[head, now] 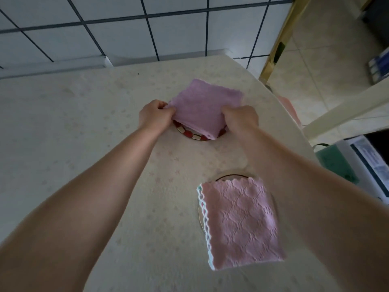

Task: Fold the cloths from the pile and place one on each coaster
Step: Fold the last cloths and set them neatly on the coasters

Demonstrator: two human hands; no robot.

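cloths are the concern, and the nearest one, a folded pink cloth point(240, 224) with a scalloped white-and-teal edge, already lies on the near coaster point(231, 177), of which only a thin arc of rim shows at its far side. it sits off-centre, hanging toward the person and to the right, and the right forearm passes just beside it, so a careless pull back of that arm could drag it off.

farther out, both hands work a folded lilac cloth point(207, 106). the left hand point(155, 114) pinches its left corner with curled fingers; the right hand point(241, 120) grips its near right edge, fingers curled under. the cloth is held over the far coaster point(194, 134), whose red-and-white chequered rim peeks out below its near corner. whether it already rests on the coaster i cannot tell.

likely trouble here: letting go unevenly, so the layers slide apart and the fold opens, or setting it too far back, since most of the cloth lies beyond the coaster on the pale table point(73, 133).

beyond the table's right edge something pink point(288, 106) shows, perhaps the pile; it is too blurred to say.
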